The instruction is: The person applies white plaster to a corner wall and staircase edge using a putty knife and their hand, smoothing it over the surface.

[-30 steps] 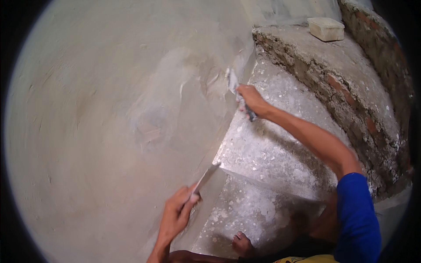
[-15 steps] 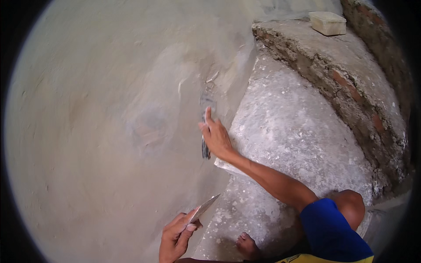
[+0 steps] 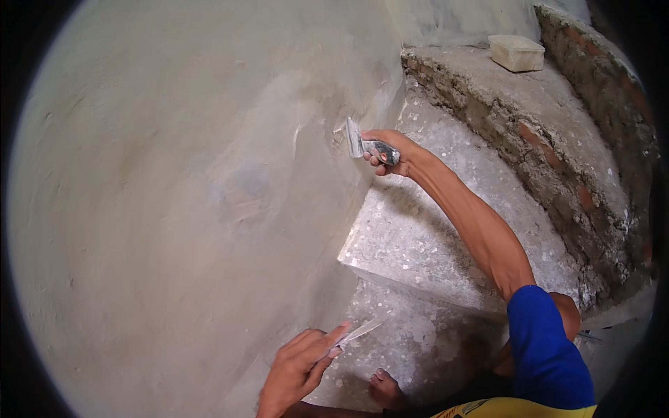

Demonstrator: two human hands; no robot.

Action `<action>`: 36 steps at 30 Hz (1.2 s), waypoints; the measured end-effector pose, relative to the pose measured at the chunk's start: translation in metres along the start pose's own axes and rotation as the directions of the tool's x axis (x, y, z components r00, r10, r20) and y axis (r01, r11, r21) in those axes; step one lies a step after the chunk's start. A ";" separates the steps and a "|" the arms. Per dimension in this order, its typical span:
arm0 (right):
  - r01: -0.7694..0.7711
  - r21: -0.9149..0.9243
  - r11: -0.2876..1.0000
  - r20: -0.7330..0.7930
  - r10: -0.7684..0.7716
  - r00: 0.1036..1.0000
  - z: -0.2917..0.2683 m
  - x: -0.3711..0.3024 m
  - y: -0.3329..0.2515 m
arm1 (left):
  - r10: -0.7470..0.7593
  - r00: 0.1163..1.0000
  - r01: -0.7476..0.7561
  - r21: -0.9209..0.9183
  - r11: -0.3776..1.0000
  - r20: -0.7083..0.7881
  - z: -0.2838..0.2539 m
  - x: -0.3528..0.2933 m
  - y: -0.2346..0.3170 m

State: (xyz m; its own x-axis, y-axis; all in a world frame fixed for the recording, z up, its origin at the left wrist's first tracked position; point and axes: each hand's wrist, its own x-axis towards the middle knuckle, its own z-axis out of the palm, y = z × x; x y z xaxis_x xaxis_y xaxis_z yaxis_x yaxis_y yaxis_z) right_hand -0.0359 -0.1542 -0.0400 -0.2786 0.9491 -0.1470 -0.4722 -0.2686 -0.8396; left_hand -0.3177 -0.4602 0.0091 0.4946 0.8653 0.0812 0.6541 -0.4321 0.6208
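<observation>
My right hand is closed round the dark handle of a putty knife. Its wide, whitish blade is turned up against or just off the plastered wall, near the corner above the step; contact cannot be made out. Lower down, my left hand pinches a thin flat metal scraper blade, which points away from the wall over the lower step. A smoother, paler patch with a faint reddish mark shows on the wall, left of the putty knife.
White-spattered concrete steps climb along the wall toward the far right. Their risers are rough, with bare brick showing. An off-white plastic tub stands on a higher step. My bare foot rests on the lower step.
My right hand has moved up and to the right, and the putty knife has turned from lying along the wall to blade up. My left hand has shifted slightly right with the scraper blade.
</observation>
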 end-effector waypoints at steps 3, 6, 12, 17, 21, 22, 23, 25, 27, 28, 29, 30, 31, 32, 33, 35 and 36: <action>-0.002 -0.023 1.000 0.020 0.002 1.000 0.007 0.005 -0.003 | 0.022 1.000 -0.022 0.051 0.998 -0.007 -0.001 -0.005 0.001; -0.005 -0.039 0.999 0.015 0.006 1.000 0.013 0.001 -0.001 | 0.011 1.000 -0.012 0.064 0.998 0.012 -0.005 -0.010 0.001; 0.093 -0.119 0.989 -0.010 -0.095 0.995 0.037 -0.018 0.014 | 0.006 1.000 -0.005 0.055 0.998 -0.017 -0.007 -0.013 0.000; 0.225 -0.191 0.955 -0.037 -0.236 0.971 0.060 -0.039 0.047 | 0.047 0.999 -0.046 0.044 0.998 -0.022 -0.003 -0.005 -0.004; 0.129 -0.037 0.991 0.099 -0.124 0.987 0.062 -0.080 0.056 | 0.083 0.995 -0.076 0.129 0.989 -0.050 -0.003 -0.003 -0.006; 0.132 -0.035 0.991 0.103 -0.128 0.986 0.056 -0.078 0.053 | 0.082 0.995 -0.074 0.145 0.987 -0.049 -0.003 -0.002 -0.005; 0.142 -0.011 0.990 0.001 -0.142 0.990 0.051 -0.071 0.051 | 0.079 0.996 -0.071 0.160 0.985 -0.049 -0.004 -0.001 -0.004; 0.194 -0.003 0.981 -0.118 -0.193 0.974 0.030 -0.056 0.043 | 0.088 0.996 -0.086 0.153 0.984 -0.003 -0.004 0.004 -0.005; 0.228 -0.020 0.973 -0.106 -0.229 0.968 0.025 -0.035 0.043 | 0.085 0.996 -0.089 0.158 0.983 0.036 -0.005 0.005 -0.003; 0.262 -0.037 0.964 -0.093 -0.264 0.960 0.023 -0.027 0.044 | 0.080 0.996 -0.086 0.150 0.985 0.047 -0.005 0.005 -0.003; 0.311 -0.057 0.949 -0.070 -0.315 0.947 0.032 -0.023 0.049 | 0.075 0.995 -0.083 0.139 0.987 0.060 -0.005 0.005 -0.003; 0.361 -0.163 0.918 -0.104 -0.380 0.919 0.045 -0.012 0.059 | 0.077 0.995 -0.085 0.138 0.987 0.062 -0.004 0.006 -0.004; 0.363 -0.249 0.898 -0.103 -0.398 0.912 0.066 -0.010 0.072 | 0.052 0.998 -0.056 0.129 0.990 0.034 -0.003 0.004 -0.008; 0.364 -0.338 0.868 -0.107 -0.420 0.901 0.084 -0.009 0.082 | 0.034 0.999 -0.035 0.117 0.992 0.008 -0.003 0.005 -0.009; 0.327 -0.407 0.853 -0.085 -0.392 0.916 0.101 -0.023 0.093 | 0.028 1.000 -0.028 0.118 0.993 0.008 -0.004 0.004 -0.010; 0.298 -0.424 0.855 -0.040 -0.347 0.937 0.100 -0.050 0.102 | 0.032 0.999 -0.034 0.119 0.992 0.019 -0.005 0.006 -0.008; 0.280 -0.432 0.857 0.028 -0.298 0.954 0.103 -0.058 0.106 | 0.024 1.000 -0.026 0.127 0.992 0.012 -0.008 0.002 -0.005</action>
State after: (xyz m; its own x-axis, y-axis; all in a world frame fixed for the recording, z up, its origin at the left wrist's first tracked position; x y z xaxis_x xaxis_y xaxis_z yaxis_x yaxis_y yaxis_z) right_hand -0.1558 -0.2547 -0.0665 -0.1489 0.9810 0.1245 -0.1211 0.1069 -0.9869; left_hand -0.3249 -0.4544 0.0123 0.5174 0.8513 0.0866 0.7084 -0.4829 0.5147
